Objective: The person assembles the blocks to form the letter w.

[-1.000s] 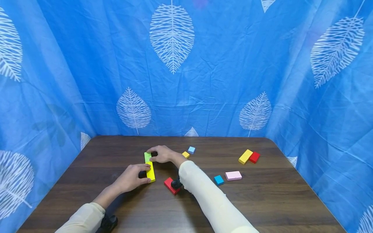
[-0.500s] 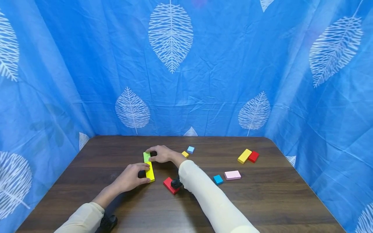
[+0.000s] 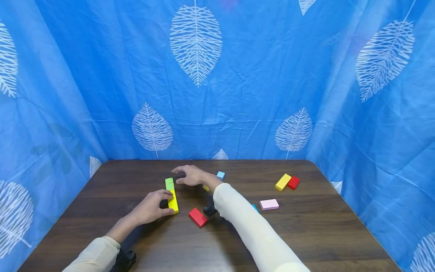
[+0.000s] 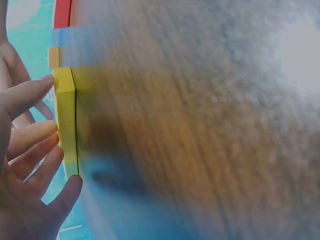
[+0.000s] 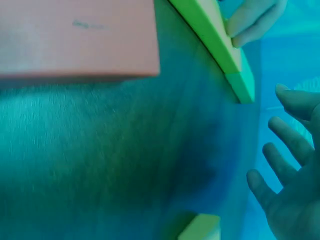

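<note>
In the head view a long yellow block (image 3: 173, 204) and a light green block (image 3: 169, 184) lie end to end on the table, left of the middle. My left hand (image 3: 149, 207) holds the yellow block, thumb near its close end and fingers toward the green one. Just right of the green block, my right hand (image 3: 192, 176) is raised with fingers spread, holding nothing. The right wrist view shows these right fingers (image 5: 285, 167) apart from the green block (image 5: 242, 82). A red block (image 3: 198, 217) lies nearer me, beside the right wrist camera.
Behind the right forearm, a small yellow block (image 3: 205, 187) and a blue block (image 3: 255, 208) are partly hidden. A light blue block (image 3: 221, 175) sits farther back. Rightward lie a pink block (image 3: 269, 204), another yellow block (image 3: 283, 182) and another red block (image 3: 293, 183). A blue curtain (image 3: 244, 94) hangs behind.
My right hand has let go of the green block and moved up and slightly right, its fingers opening. The left hand stays at the yellow block.
</note>
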Tool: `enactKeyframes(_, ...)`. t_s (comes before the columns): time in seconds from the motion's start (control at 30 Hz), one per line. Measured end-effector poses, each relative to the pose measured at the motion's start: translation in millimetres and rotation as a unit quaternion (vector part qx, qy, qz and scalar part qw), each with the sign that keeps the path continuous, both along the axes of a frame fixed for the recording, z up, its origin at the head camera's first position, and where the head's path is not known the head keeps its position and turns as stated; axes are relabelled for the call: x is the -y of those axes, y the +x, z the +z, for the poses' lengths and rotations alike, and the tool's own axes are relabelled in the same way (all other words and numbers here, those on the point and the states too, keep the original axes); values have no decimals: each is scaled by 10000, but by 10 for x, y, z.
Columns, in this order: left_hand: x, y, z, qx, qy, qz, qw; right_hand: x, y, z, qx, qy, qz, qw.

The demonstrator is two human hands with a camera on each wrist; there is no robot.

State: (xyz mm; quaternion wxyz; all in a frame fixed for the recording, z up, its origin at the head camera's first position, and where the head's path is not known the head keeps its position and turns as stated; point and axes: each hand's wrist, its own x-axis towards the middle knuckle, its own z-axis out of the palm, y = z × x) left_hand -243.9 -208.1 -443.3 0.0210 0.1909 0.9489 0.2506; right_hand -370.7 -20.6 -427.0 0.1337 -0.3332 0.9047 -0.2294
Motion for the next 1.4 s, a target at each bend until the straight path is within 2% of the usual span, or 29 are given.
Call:
enactKeyframes(0.27,-9,1,-6,40,91,93,9999,-153,33,143,-40,-123,126,9998)
enactKeyframes(0.43,-1,-2,-16,-71,147,173,9997,-257,53,204,-114,-175,132,9997)
enactKeyframes(0.57,21,-42,-18,-278,206,206,9992,-363,46,241,-201,-248,205,9993)
enactKeyframes(0.73,48,-145,-4,-482,250,249,9982,-510,74,298,-210,-316,307,9988)
enactKeyframes(0.97,71,-259,-57,-344,94,255,9990,-721,180,368,-210,-388,347,9984)
enactKeyframes(1.13,77,-253,-92,-229,-65,197,9995,-870,282,404,-290,-405,428,9978)
enactKeyframes(1.4,70,-285,-98,-219,-38,256,9994,-1060,447,406,-277,-455,496,9973)
